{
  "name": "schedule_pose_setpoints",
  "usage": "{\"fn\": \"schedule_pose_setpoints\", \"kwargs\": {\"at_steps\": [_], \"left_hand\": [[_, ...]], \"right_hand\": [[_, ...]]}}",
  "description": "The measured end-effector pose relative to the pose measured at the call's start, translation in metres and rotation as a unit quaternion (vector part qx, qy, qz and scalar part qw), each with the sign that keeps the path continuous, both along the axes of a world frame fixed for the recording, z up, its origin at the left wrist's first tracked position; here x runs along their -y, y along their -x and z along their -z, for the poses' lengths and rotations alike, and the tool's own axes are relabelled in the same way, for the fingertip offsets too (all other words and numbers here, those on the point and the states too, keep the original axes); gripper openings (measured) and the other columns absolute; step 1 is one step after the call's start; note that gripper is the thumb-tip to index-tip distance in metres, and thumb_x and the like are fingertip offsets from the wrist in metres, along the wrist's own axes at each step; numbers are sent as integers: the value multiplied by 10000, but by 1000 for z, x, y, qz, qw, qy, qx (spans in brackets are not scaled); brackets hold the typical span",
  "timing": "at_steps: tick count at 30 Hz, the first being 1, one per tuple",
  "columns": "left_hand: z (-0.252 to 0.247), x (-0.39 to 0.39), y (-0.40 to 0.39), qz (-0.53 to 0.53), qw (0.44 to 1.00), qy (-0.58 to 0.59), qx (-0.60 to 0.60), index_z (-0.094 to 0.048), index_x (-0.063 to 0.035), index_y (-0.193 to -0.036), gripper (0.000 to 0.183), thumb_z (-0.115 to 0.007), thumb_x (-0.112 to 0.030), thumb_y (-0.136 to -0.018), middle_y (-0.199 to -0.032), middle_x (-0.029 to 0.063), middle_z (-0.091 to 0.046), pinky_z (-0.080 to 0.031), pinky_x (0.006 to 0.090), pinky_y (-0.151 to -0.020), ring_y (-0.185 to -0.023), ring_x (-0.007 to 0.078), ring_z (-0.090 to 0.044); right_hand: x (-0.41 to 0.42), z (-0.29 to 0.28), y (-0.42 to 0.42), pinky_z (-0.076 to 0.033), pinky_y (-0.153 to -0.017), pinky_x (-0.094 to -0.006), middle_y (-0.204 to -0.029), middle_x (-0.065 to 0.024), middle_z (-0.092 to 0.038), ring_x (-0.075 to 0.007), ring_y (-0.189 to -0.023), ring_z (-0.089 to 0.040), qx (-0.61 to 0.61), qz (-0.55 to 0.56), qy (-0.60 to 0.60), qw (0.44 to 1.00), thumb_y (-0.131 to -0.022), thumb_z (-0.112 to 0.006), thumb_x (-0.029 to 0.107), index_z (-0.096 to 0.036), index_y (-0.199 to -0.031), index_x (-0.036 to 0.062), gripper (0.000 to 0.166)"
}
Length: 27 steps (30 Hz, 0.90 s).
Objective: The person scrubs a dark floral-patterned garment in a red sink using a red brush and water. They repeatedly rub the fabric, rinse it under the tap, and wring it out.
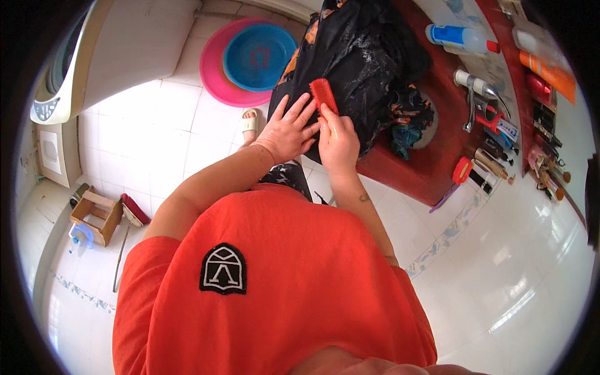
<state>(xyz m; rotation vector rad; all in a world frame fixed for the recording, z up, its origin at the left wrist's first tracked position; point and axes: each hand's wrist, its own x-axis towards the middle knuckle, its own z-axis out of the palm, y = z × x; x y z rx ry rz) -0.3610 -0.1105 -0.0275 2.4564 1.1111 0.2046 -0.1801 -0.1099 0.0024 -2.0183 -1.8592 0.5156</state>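
My right hand (pixel 338 143) is closed around the near end of a red scrubbing brush (pixel 323 95), which rests on wet black fabric. The black cloth (pixel 356 56), with orange-patterned parts and whitish streaks that look like suds, is spread over a dark red counter (pixel 405 176). Just left of the brush, my left hand (pixel 289 133) lies on the cloth with its fingers spread, holding nothing visible. Bunched patterned fabric (pixel 408 126) lies partly over a round basin (pixel 429 122) set in the counter; most of the basin is hidden.
On the floor, a blue basin (pixel 260 56) sits in a pink one (pixel 213 84). A faucet (pixel 473 96), a bottle with a red cap (pixel 461 38) and toiletries line the right side. A washing machine (pixel 70 61) and a wooden stool (pixel 96 215) are on the left.
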Motion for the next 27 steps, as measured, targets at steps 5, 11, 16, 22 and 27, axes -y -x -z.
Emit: {"fn": "schedule_pose_setpoints", "kwargs": {"at_steps": [5, 11, 16, 22, 27], "left_hand": [[-1, -3, -6, 42, 999, -9, -12, -522, -343, -1498, 575, -621, -434, -939, -1675, 32, -289, -220, 617, -1216, -1549, 321, -223], [6, 1, 3, 5, 1000, -2, 4, -552, -334, -1469, 600, -669, -439, -890, -1661, 40, -321, -226, 618, -1212, -1546, 320, -235], [2, 2, -2, 13, 1000, -21, 13, -559, -336, -1463, 611, -678, -439, -873, -1659, 55, -321, -260, 604, -1203, -1533, 334, -258], [0, 3, -2, -6, 1000, -30, 1, -569, -326, -1453, 604, -683, -423, -868, -1653, 88, -324, -282, 588, -1197, -1528, 342, -271], [-2, 1, 2, -5, 1000, -3, 2, -557, -332, -1468, 614, -682, -420, -873, -1658, 95, -310, -316, 575, -1183, -1533, 345, -262]], "right_hand": [[-129, 24, -45, -549, -706, -520, -911, -186, -669, -409, -851, -683, 134, 47, -106, 984, -997, -604, 315, -689, -1236, 230, 268], [-36, 12, -8, -531, -676, -540, -906, -206, -681, -427, -792, -670, 28, -48, -33, 998, -995, -614, 332, -708, -1249, 202, 300], [-117, 26, -18, -546, -757, -515, -922, -177, -685, -415, -872, -674, 121, 7, -81, 989, -1007, -582, 324, -709, -1233, 222, 278], [-104, 0, -38, -550, -801, -469, -969, -175, -709, -390, -931, -681, 64, 6, -57, 996, -972, -653, 345, -723, -1232, 197, 307], [-25, 6, -5, -552, -773, -473, -929, -195, -671, -399, -898, -672, 22, -61, 12, 998, -1014, -577, 286, -709, -1253, 184, 292]]}}
